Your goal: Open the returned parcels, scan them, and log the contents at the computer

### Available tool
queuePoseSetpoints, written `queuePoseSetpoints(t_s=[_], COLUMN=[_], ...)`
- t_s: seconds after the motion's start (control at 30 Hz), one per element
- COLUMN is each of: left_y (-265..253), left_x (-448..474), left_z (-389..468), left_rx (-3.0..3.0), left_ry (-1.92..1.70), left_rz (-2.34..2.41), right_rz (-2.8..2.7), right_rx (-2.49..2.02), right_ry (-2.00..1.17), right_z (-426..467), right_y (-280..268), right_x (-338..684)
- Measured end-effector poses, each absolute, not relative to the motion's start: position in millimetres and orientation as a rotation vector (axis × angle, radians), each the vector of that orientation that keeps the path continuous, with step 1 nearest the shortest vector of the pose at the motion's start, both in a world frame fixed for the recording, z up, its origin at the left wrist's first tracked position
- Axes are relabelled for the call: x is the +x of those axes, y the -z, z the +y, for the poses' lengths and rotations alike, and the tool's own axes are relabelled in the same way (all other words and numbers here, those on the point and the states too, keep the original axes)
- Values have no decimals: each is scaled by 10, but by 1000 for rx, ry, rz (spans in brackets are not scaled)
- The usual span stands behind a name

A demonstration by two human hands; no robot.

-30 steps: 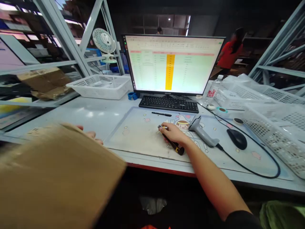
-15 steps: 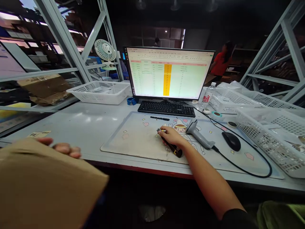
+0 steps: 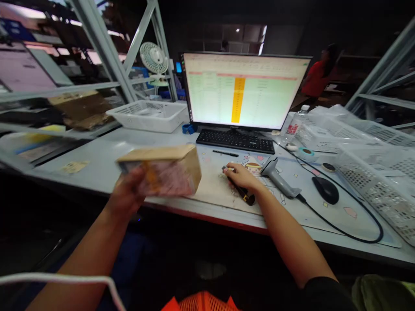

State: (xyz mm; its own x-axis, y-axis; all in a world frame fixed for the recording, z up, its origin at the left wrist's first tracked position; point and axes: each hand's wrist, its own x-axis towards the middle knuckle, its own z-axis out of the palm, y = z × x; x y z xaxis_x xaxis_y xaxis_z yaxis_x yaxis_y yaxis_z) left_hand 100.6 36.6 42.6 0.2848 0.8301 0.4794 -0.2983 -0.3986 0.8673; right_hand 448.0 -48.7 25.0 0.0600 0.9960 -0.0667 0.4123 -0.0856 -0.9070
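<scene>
My left hand (image 3: 129,188) grips a small cardboard box (image 3: 191,170) by its left end, above the front edge of the desk mat. The side of the box facing me carries a pinkish label with an orange stripe, blurred by motion. Over the mat, my right hand (image 3: 239,176) is closed around a black and yellow utility knife (image 3: 248,198). Whether its blade is out cannot be made out. A grey barcode scanner (image 3: 279,181) lies just right of that hand, and a black pen (image 3: 225,153) lies behind it.
A keyboard (image 3: 235,141) and monitor (image 3: 304,73) stand behind the mat. On the right are a mouse (image 3: 326,190), a looping cable, a water bottle (image 3: 296,123) and white baskets (image 3: 359,172). Another white basket (image 3: 162,123) sits back left. A person in red (image 3: 316,80) is in the background.
My left hand has brought the box from the near left up and right over the desk edge, turning its labelled side toward me. My right hand keeps the knife at the same place.
</scene>
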Motion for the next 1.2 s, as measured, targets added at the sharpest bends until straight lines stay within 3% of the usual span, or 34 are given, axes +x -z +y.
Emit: queuePoseSetpoints(t_s=[0.23,0.5,0.87,1.2], left_y=[-480,-435,-361,-130], left_x=[1551,1790,1754,1416], left_z=[950,923,944,860], left_rx=[1436,1485,1630,2264], left_ry=[-986,-721,-788,-862], left_rz=[632,566,513,399], right_rz=[-1284,-1291,-1314,-1374], right_rx=[-1388,-1263,-1248,-1341], right_ry=[-1320,-1395,-1421,-1369], right_z=[-523,-546,-580,-571], right_y=[-310,-335,-384,-331], right_x=[4548,4541,4516,4482])
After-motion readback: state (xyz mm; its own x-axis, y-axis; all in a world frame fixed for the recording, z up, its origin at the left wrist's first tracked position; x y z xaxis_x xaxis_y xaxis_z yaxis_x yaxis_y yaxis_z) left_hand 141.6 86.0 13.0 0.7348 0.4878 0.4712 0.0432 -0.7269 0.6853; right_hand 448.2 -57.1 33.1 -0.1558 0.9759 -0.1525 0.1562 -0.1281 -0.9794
